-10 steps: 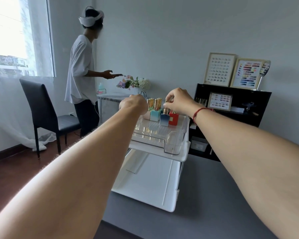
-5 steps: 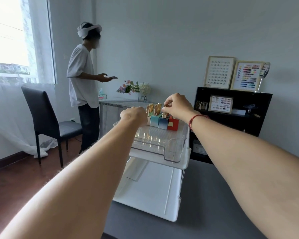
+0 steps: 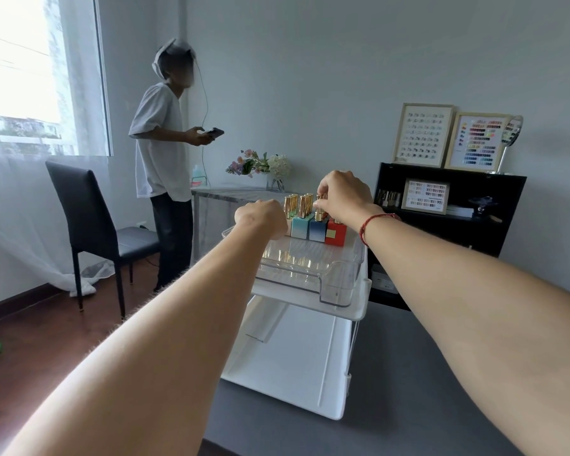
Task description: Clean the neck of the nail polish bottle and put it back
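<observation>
Several square nail polish bottles with gold caps stand in a row at the back of a clear plastic tray [image 3: 338, 292] on a white two-tier rack [image 3: 329, 386]. My right hand [image 3: 341, 195] reaches over them and pinches the gold cap of the dark blue bottle [image 3: 317, 229], which stands between a light blue bottle [image 3: 299, 227] and a red bottle [image 3: 335, 234]. My left hand [image 3: 260, 220] is a closed fist at the tray's back left corner, beside the leftmost bottles. What it holds, if anything, is hidden.
The rack stands on a dark grey table [image 3: 392, 406]. A person [image 3: 165, 153] with a headset and phone stands at the back left, near a black chair [image 3: 93, 225]. A black shelf [image 3: 448, 209] with framed colour charts is at the right. Flowers [image 3: 260, 164] stand on a side table.
The camera has tilted and the scene sits lower in view. My right hand stays on the gold cap of the dark blue bottle. The person at the back has turned slightly.
</observation>
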A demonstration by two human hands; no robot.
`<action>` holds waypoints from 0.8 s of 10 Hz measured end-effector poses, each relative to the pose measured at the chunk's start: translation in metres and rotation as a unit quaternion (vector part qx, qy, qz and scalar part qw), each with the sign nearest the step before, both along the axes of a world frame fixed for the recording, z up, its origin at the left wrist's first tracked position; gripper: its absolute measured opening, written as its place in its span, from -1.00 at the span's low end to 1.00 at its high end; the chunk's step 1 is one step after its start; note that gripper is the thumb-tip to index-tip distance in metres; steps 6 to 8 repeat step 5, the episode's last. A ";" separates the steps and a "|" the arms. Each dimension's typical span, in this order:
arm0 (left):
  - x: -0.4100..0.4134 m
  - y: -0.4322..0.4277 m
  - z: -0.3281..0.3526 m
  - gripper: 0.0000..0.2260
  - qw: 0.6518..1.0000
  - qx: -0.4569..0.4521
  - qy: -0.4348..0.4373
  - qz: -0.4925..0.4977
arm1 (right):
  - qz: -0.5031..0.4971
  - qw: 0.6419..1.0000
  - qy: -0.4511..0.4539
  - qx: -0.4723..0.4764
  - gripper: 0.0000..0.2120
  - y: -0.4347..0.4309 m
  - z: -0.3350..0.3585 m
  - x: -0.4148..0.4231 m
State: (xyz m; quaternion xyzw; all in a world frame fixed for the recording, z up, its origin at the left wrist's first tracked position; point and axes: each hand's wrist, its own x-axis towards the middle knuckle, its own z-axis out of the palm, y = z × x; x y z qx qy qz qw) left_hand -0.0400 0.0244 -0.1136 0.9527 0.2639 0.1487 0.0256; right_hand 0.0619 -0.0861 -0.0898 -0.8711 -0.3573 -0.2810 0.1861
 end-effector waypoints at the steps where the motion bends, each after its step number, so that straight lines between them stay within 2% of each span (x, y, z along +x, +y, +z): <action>1: 0.000 -0.001 0.000 -0.82 1.000 -0.003 -0.001 -0.001 | -0.018 1.000 0.002 -0.006 -0.81 -0.001 0.002 0.000; 4: 0.003 0.002 0.000 -0.78 1.000 -0.006 -0.010 -0.001 | -0.019 1.000 -0.014 -0.005 -0.75 -0.001 0.001 0.003; 5: 0.005 0.005 0.002 -0.67 0.999 -0.050 -0.012 0.004 | -0.014 1.000 0.003 0.014 -0.70 -0.005 0.003 0.001; 8: 0.005 0.005 0.002 -0.67 0.999 -0.050 -0.012 0.004 | -0.014 1.000 0.003 0.014 -0.70 -0.005 0.003 0.001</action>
